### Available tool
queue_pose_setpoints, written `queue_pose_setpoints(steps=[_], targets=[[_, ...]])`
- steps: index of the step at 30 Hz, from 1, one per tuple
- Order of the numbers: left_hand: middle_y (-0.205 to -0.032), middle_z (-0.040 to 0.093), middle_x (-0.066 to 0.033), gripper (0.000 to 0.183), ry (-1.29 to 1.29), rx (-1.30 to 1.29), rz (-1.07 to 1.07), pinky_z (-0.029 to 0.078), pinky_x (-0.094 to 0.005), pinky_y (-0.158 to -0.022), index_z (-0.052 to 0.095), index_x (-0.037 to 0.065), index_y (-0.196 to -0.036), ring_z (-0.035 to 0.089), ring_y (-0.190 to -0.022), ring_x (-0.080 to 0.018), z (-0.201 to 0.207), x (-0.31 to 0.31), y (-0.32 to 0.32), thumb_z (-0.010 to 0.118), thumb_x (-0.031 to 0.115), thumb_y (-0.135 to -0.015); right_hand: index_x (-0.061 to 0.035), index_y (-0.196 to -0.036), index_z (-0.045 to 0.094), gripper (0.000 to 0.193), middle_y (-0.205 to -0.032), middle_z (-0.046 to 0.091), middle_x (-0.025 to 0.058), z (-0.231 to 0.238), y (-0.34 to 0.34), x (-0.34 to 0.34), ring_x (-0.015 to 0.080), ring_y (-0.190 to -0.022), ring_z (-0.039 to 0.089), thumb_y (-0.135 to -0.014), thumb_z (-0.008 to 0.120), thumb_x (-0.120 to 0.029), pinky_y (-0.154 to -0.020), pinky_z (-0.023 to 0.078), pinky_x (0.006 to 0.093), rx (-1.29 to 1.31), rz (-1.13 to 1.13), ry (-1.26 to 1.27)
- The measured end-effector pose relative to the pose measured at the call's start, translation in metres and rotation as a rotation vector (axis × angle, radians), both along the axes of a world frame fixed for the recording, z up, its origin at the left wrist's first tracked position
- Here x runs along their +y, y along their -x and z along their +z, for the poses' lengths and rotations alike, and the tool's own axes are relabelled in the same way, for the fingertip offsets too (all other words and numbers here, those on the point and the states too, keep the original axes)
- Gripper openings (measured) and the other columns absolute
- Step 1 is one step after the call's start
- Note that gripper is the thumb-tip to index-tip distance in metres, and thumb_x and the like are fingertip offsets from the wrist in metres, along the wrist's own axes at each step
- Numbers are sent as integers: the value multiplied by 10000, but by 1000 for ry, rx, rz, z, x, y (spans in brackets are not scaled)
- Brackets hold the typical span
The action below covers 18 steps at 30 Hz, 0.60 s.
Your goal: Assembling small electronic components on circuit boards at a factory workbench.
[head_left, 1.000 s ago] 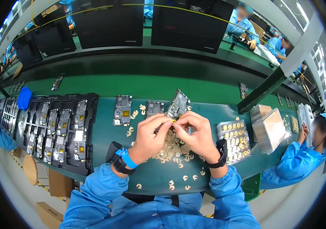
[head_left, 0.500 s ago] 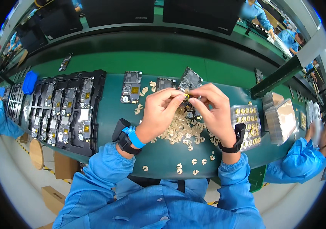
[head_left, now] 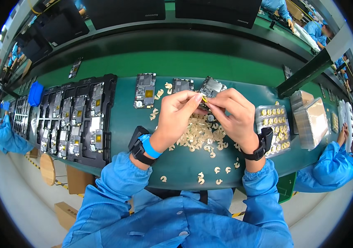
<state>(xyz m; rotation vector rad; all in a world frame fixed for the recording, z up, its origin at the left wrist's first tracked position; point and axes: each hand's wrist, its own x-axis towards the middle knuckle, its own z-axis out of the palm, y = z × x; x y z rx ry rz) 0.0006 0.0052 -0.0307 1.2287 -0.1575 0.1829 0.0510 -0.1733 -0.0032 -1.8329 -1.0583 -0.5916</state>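
Above the green mat, my left hand (head_left: 177, 115) and my right hand (head_left: 235, 113) meet fingertip to fingertip, both closed in a pinch. Between them is a small yellow part (head_left: 204, 99) with a pale bit beside it; its exact shape is mostly hidden by the fingers. Under and in front of the hands spreads a heap of cream C-shaped pieces (head_left: 197, 136). Just beyond the fingers lies a circuit board (head_left: 213, 85), tilted and partly covered by my right hand. Two more boards lie left of it, one upright-set board (head_left: 145, 91) and one partly hidden board (head_left: 182, 84).
On the left stands a black tray (head_left: 113, 89) holding several circuit boards, with a blue bin (head_left: 36, 93) behind it. To the right are a clear tray of round yellow parts (head_left: 273, 128), plastic-wrapped boxes (head_left: 312, 124) and a dark post (head_left: 304, 78). A co-worker sits at far right.
My hands stay pinched together around the small yellow part, which has turned slightly and shows more yellow. The whole view has shifted a little, moving the table things rightward.
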Motion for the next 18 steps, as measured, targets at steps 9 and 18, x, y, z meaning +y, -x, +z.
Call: queue_pose_setpoints(steps=[9,18], targets=[[-958,725,-110,232,128,65,-35,626,-301,-770,699,-90,-1038,729,-877,-175,2,6,-2,582,110,-1051,-45,-926,745,176,-846,667,64,2,-2,-1,213,-695,664,-774,809,17,-586,526,325,-185,44,68],[-996,717,-96,188,-6,-57,145,635,-320,-783,704,-81,-1061,705,-896,-156,-1,8,-5,596,72,-1046,-7,-760,700,176,-636,604,57,23,1,-21,201,-559,573,-798,849,-94,-540,437,306,278,285,376]])
